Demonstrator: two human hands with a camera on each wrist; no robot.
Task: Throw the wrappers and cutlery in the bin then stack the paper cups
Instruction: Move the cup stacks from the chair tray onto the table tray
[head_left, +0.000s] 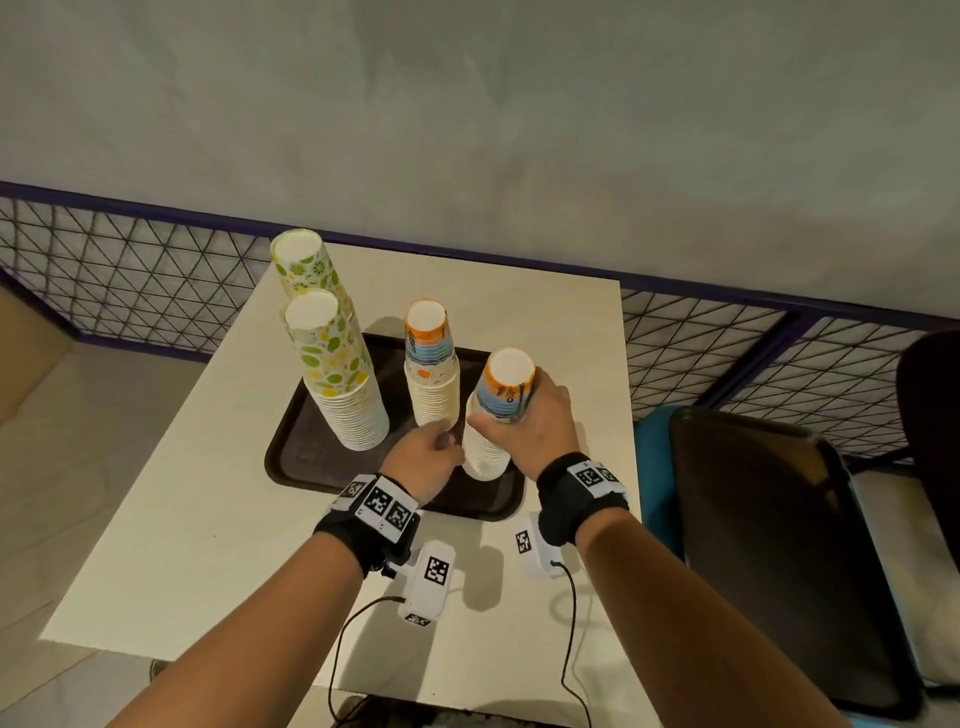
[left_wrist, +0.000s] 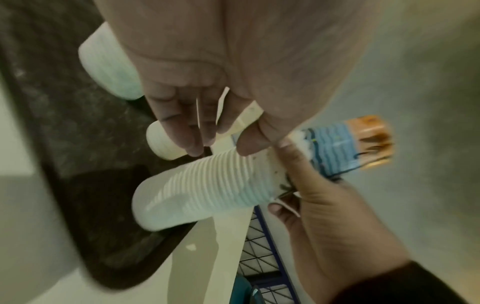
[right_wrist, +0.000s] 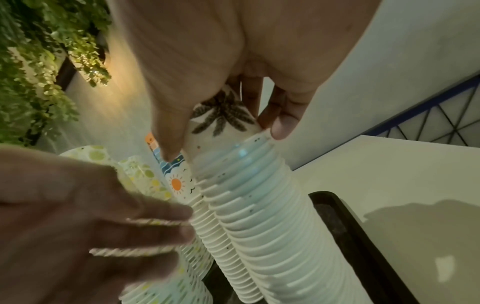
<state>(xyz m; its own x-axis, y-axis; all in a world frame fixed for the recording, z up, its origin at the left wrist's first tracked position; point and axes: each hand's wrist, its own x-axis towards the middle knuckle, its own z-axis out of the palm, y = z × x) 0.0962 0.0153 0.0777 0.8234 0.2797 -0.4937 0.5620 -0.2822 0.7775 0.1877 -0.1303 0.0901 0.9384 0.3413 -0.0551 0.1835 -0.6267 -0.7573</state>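
Note:
Four upside-down stacks of paper cups stand on a dark tray (head_left: 306, 452). My right hand (head_left: 519, 410) grips the top of the rightmost stack (head_left: 485, 452), a beach-print one tilted slightly left, thumb on its left side and fingers round the right. The right wrist view shows that grip (right_wrist: 221, 139) on the palm-print cup above the ribbed rims (right_wrist: 259, 226). My left hand (head_left: 436, 447) sits low beside this stack, loosely curled, thumb touching the rims (left_wrist: 207, 185). A second beach-print stack (head_left: 431, 384) stands just behind it. No wrappers, cutlery or bin are in view.
Two taller lime-print stacks (head_left: 337, 374) (head_left: 304, 265) stand on the tray's left side. The white table (head_left: 197, 519) ends just right of the tray. A dark chair (head_left: 779, 545) stands to the right and a wire mesh fence (head_left: 130, 270) runs behind.

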